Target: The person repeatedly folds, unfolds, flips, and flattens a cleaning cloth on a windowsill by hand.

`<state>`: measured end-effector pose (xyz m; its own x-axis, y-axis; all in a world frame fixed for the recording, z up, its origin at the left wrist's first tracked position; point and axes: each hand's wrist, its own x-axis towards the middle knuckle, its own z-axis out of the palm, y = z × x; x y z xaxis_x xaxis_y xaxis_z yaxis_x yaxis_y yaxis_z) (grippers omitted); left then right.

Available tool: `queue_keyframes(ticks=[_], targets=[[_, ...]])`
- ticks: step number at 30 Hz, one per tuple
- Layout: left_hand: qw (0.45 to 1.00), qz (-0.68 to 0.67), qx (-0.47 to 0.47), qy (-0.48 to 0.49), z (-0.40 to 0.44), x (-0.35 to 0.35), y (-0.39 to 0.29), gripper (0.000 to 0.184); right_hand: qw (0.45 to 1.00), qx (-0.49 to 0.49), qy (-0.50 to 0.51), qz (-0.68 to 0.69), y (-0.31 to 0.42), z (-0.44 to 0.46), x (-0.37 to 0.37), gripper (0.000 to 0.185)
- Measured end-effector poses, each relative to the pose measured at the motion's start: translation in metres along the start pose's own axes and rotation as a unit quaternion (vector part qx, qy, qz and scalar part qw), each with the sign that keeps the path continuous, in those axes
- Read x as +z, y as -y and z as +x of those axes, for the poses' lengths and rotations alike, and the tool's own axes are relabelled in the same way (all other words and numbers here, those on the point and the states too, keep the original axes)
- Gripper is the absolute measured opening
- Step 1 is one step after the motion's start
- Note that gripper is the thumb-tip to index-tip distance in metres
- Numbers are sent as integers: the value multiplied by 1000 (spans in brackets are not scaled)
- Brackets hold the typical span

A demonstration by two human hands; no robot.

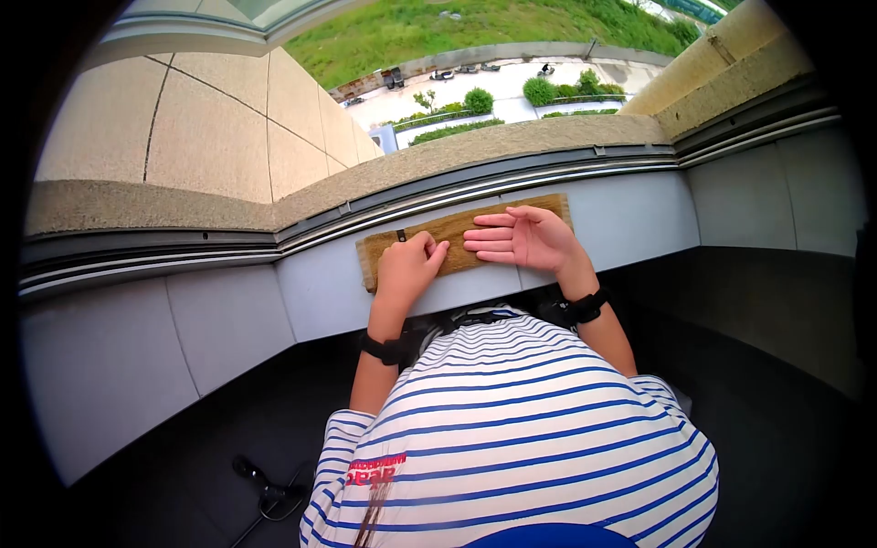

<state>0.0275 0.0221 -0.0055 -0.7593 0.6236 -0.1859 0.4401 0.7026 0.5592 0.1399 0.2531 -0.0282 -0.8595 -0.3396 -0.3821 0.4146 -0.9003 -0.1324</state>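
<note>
A brown towel (457, 230), folded into a long strip, lies along the pale window sill. A small dark tag (400, 236) shows near its left end. My left hand (408, 269) rests over the left part of the towel with its fingers curled in; whatever they hold, if anything, is hidden. Palm up, my right hand (525, 241) is over the towel's right part, fingers stretched out toward the left and nothing on the palm. Each wrist wears a black band.
Pale tiles make up the sill (630, 215), bordered by the dark window track (475, 173). Beyond the opening lie a stone ledge (512, 137), a path and greenery far below. On the dark floor at lower left is a black cable (269, 502).
</note>
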Motion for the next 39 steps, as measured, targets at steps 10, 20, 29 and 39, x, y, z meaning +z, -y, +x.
queue_keyframes(ticks=[10,20,29,39], targets=[[999,16,-27,25,12,8,-16,30,994,33,60,79,5,0,-13,59],[989,-52,-84,109,30,12,-51,32,993,43,63,93,32,-20,-28,62],[986,-76,-69,132,51,42,-103,33,992,10,69,107,70,-63,-51,64],[987,-97,2,131,72,78,-147,31,985,-65,102,122,89,-110,-73,67]])
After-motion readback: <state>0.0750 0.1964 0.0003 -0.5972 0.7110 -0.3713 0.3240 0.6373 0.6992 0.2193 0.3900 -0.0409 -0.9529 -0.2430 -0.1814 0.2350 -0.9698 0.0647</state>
